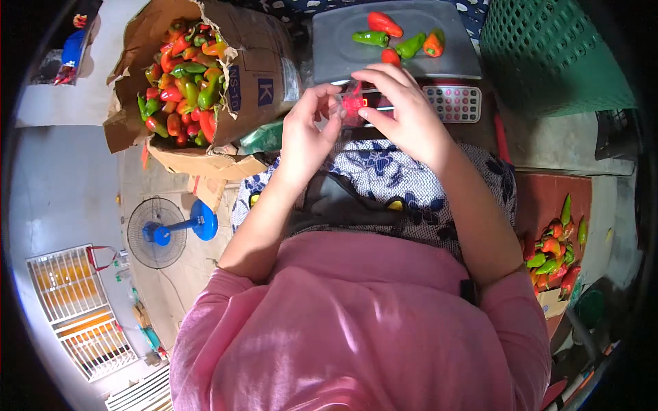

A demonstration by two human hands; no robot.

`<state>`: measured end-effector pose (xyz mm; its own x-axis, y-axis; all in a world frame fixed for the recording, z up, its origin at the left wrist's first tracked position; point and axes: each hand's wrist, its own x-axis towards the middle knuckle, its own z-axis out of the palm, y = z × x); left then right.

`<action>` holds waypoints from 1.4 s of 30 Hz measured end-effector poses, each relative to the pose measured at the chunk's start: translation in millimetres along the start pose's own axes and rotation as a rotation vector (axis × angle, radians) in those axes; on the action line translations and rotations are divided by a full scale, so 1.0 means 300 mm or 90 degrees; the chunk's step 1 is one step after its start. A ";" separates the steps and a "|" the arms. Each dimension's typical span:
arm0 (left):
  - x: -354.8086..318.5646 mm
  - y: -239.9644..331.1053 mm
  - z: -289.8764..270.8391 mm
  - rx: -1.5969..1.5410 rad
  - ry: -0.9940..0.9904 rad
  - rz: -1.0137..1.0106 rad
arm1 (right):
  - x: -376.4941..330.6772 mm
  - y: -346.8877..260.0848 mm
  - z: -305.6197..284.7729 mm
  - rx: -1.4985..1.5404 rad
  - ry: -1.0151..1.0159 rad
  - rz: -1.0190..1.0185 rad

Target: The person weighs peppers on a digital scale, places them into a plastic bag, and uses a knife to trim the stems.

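Note:
My left hand and my right hand meet in front of a scale, fingers closed. Between their fingertips is a small crinkled clear plastic bag with red-pink showing on it. Whether the red is print, contents or light from the display behind cannot be told. On the scale's grey platform lie several peppers: a red pepper, a green pepper and others. The scale's keypad shows to the right of my right hand. Part of its lit display is hidden by my hands.
An open cardboard box full of red and green peppers stands at the left. A green perforated basket is at the far right. More peppers lie in a heap lower right. A blue fan appears at left.

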<state>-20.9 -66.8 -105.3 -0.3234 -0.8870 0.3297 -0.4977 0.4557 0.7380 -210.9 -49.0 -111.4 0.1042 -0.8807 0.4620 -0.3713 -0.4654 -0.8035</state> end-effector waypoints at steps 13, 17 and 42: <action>-0.031 0.040 -0.050 -0.019 -0.028 -0.002 | -0.001 0.039 -0.022 0.207 -0.152 0.154; -0.027 0.034 -0.045 -0.020 -0.027 -0.004 | -0.007 0.046 -0.008 0.284 -0.139 0.166; 0.007 0.043 -0.088 0.075 -0.066 0.080 | 0.006 -0.003 -0.047 0.395 -0.165 0.269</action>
<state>-7.0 -64.7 -79.5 -0.4672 -0.8131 0.3473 -0.5368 0.5730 0.6193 -223.4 -48.9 -104.4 0.3081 -0.9509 0.0307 0.1462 0.0154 -0.9891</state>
